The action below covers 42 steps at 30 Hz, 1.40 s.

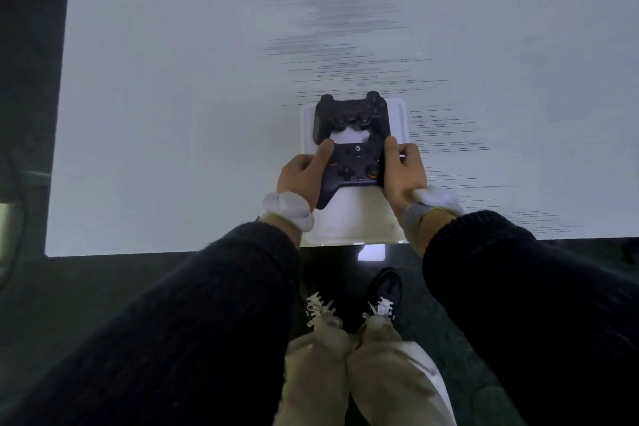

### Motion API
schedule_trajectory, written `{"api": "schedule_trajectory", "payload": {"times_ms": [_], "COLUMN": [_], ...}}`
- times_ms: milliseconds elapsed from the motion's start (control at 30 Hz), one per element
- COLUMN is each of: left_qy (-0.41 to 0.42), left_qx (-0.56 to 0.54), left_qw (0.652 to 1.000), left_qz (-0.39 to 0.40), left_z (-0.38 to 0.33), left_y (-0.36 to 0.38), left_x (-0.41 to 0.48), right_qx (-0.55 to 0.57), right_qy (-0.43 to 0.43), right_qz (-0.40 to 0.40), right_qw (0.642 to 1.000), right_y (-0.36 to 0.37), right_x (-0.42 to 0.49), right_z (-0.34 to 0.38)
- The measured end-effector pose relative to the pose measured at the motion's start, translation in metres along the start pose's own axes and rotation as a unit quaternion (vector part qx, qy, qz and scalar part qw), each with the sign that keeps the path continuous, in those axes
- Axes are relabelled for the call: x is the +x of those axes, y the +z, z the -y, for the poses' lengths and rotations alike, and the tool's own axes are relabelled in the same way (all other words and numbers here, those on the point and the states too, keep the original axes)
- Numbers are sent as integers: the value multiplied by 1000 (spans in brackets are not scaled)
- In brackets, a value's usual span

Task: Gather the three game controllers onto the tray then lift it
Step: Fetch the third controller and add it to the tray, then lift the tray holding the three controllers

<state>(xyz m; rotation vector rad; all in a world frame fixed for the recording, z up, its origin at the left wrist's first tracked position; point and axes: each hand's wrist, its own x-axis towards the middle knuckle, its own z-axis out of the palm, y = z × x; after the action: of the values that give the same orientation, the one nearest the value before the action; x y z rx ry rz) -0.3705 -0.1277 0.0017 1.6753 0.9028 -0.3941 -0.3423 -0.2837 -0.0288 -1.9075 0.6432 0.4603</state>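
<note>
A black controller with orange accents (352,171) sits over the near half of the white tray (399,121), gripped at its two ends by the left hand (304,176) and right hand (403,171). Just beyond it, a second black controller (351,116) lies on the tray's far half. The tray rests at the near edge of the white table (173,114); no writing is legible on either controller.

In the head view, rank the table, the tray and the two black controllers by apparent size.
1. Table, by far the largest.
2. Tray, white, at the near edge.
3. The far controller and the near controller look about alike; hands cover part of the nearer one, so no ranking.
</note>
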Motion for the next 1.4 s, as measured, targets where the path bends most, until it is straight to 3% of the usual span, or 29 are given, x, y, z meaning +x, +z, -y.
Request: {"api": "schedule_trajectory", "payload": {"times_ms": [501, 1402], "left_qy": [-80, -74], "left_qx": [6, 30], "left_qw": [997, 997], "left_qz": [-10, -20], "left_z": [44, 63], "left_y": [24, 25], "left_x": [-13, 1], "right_qx": [25, -99], "right_qy": [31, 28], "right_qz": [9, 24], "right_qw": [999, 994], "right_y": [-6, -2], "right_x": [-7, -4], "right_z": [-54, -61]}}
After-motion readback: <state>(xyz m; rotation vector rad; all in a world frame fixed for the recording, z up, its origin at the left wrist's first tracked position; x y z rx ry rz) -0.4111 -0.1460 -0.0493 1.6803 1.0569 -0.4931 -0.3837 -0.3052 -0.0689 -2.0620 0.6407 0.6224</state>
